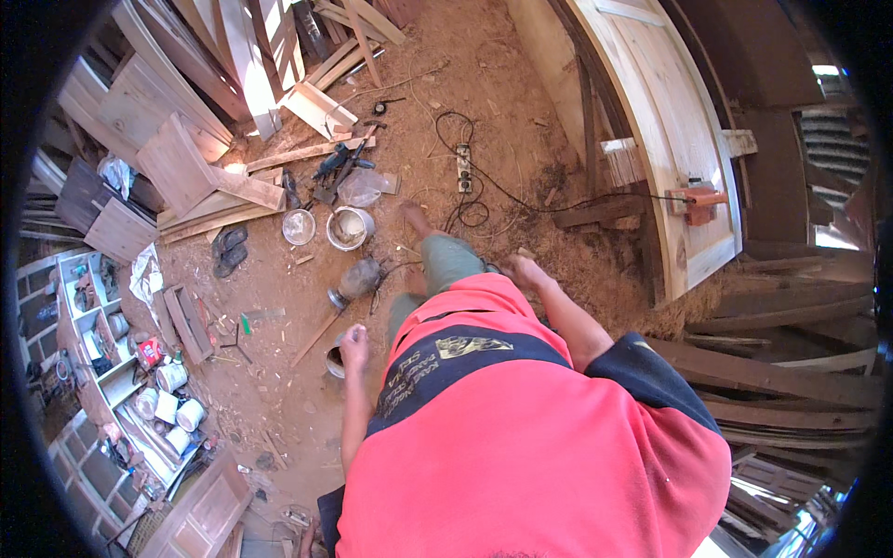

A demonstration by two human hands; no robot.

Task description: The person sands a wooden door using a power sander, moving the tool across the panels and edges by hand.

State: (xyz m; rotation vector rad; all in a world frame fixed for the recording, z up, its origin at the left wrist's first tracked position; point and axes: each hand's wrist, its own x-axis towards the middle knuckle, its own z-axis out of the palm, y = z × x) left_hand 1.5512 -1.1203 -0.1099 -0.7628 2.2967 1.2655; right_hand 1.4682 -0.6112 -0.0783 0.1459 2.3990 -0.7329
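Observation:
My left hand (353, 347) hangs at my left side with its fingers curled in; whether it holds anything is hidden. Just beneath it, partly covered, is the rim of a pale container (334, 364) on the ground. My right hand (524, 270) is out by my right thigh with its fingers partly stretched, and no object shows in it. Ahead of my feet stand a white bucket (340, 244) with pale contents and a round lid-like dish (298, 227). Nearer lies a dusty grey rounded object (361, 276), its kind unclear.
A wooden door panel (642, 79) lies raised at right, bearing an orange power tool (699, 205). Its black cord crosses the floor to a power strip (463, 169). Boards (191, 172) and a blue power tool (330, 161) lie ahead left; a white shelf unit (121, 383) holds containers.

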